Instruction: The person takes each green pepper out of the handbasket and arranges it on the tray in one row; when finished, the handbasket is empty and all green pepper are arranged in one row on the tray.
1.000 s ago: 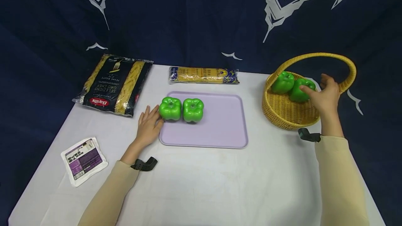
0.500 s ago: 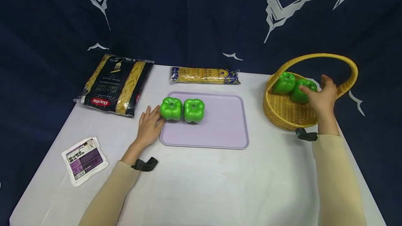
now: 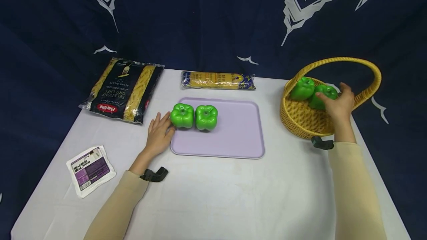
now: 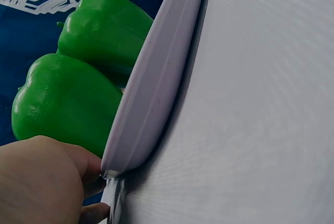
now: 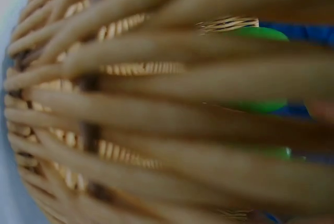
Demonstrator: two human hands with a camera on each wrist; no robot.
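Two green bell peppers, the left one point(image 3: 182, 115) and the right one point(image 3: 206, 117), stand side by side at the left end of a lilac tray point(image 3: 233, 136). My left hand point(image 3: 158, 136) lies at the tray's left edge with fingers spread, fingertips right by the left pepper; the left wrist view shows thumb and fingers at the tray rim point(image 4: 112, 166). A yellow wicker basket point(image 3: 293, 121) holds two more green peppers point(image 3: 303, 88). Over its right side reaches my right hand point(image 3: 340, 108), thumb overlapping the nearer pepper point(image 3: 318, 102), the other fingers loosely extended beyond it.
A black bag of penne point(image 3: 115, 89) lies at the back left, a yellow and blue pasta packet point(image 3: 218, 80) behind the tray. At the front left is a white and purple pouch point(image 3: 90, 170). The basket handle point(image 3: 337, 60) arches beyond the right hand.
My right hand has moved slightly left, closer around the nearer pepper in the basket. The left hand keeps its place, and the peppers on the tray are unmoved.
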